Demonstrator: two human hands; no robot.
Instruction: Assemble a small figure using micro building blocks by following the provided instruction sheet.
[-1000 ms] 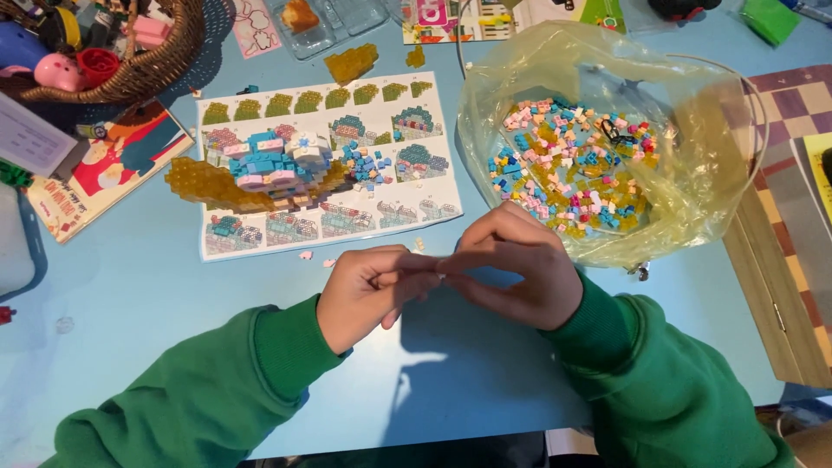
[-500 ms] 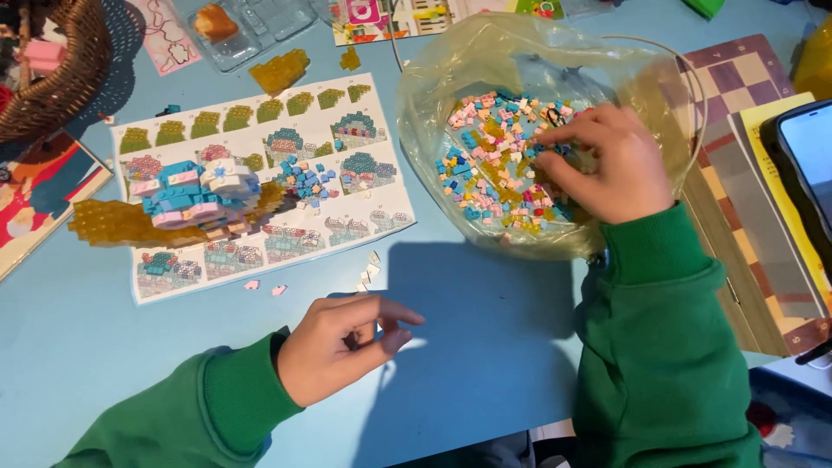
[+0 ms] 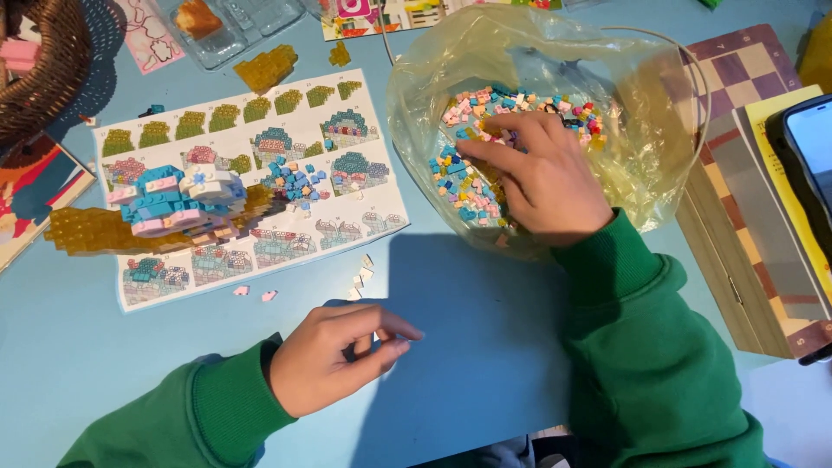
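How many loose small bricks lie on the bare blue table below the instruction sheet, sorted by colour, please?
Pink bricks: 2
White bricks: about 4, in a cluster hard to separate
Total: about 6

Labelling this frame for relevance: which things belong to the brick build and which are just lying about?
In use:
right hand in the clear bag of small bricks
left hand, fingers pinched, on the table
instruction sheet
part-built blue model

Lying about:
wicker basket
checkered board
phone
clear plastic tray
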